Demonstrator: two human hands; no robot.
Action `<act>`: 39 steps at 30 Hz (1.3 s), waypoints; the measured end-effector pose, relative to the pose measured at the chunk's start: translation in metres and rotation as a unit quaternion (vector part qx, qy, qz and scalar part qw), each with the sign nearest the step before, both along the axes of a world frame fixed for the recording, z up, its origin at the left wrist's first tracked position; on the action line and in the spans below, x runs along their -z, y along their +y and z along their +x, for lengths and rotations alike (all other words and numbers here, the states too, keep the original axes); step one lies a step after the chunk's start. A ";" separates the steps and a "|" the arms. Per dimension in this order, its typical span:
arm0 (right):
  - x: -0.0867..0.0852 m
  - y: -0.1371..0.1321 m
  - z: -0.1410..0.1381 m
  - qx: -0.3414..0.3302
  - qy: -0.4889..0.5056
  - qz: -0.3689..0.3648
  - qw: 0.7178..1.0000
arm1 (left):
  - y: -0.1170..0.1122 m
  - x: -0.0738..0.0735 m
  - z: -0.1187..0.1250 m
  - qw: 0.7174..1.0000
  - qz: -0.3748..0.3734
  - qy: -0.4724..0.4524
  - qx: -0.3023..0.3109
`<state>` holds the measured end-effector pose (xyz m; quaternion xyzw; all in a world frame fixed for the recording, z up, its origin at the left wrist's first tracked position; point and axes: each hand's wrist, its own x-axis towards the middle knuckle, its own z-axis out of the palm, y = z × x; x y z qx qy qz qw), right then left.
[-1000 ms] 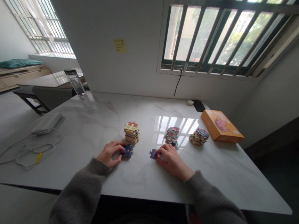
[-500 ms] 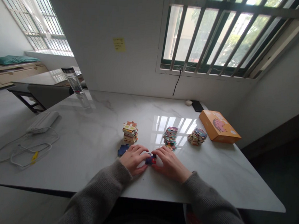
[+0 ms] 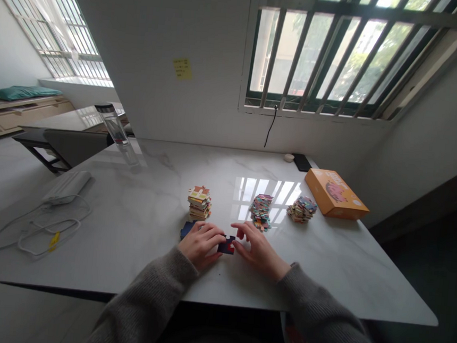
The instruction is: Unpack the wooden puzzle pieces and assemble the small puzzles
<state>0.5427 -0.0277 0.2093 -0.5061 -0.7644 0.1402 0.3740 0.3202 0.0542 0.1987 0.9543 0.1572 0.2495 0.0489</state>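
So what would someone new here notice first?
Probably the bright orange cardboard box at the right of the white marbled table, and the large barred window on the pale wall above. Then comes the small dark blue and red jigsaw section between the bare left hand and bare right hand, near the table's front edge.

Navy-and-red puzzle piece [image 3: 227, 245], orange box [image 3: 335, 195], white marbled table [image 3: 140, 212]

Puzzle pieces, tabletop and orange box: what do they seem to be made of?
Puzzle pieces: probably printed cardboard; the stacked ones show pale edges under coloured faces.
Tabletop: hard and glossy, mirroring the window; grey veins suggest marble, though it could be imitation.
Orange box: likely cardboard, smooth and printed, judging by its flat panels and crisp edges.
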 end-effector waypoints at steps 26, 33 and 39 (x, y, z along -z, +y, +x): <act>0.002 -0.003 0.006 -0.020 -0.032 -0.034 0.999 | 0.045 0.013 -0.086 0.978 -0.157 -0.065 -0.119; 0.005 -0.002 0.005 -0.025 -0.036 -0.001 0.999 | 0.042 0.010 -0.085 0.975 -0.166 -0.094 -0.111; 0.000 0.010 0.024 0.035 -0.013 0.083 0.996 | 0.038 0.001 -0.085 0.971 -0.138 -0.162 -0.109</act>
